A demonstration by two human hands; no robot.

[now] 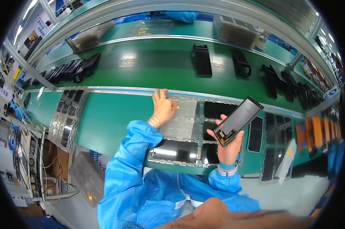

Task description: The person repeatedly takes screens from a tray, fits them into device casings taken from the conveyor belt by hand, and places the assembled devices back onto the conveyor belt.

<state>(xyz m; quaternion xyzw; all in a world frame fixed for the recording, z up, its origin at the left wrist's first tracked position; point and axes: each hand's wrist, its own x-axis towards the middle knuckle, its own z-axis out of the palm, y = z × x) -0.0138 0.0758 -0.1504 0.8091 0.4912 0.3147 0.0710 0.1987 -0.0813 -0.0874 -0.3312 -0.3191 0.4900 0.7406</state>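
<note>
In my right hand point(230, 151) is a phone screen assembly point(239, 119), tilted up, with its grey back and lower circuit parts facing me. The fingers and thumb grip its lower end. My left hand point(163, 109) is over the upper left of a clear plastic tray point(180, 128), fingers bent. A small yellow tab point(177, 108) shows at its fingertips; whether a film hangs from it I cannot make out. Dark screens lie in the tray, one at the front left point(174, 151) and another at the back point(219, 110). Beside the tray lies a phone point(255, 134) with a grey face.
Beyond the metal rail runs a green conveyor point(142, 65) with black devices point(203, 61) on it. Trays of screens stand left point(67, 118) and right point(273, 141); white film point(288, 160) lies on the right one. Orange bins point(315, 131) stand far right.
</note>
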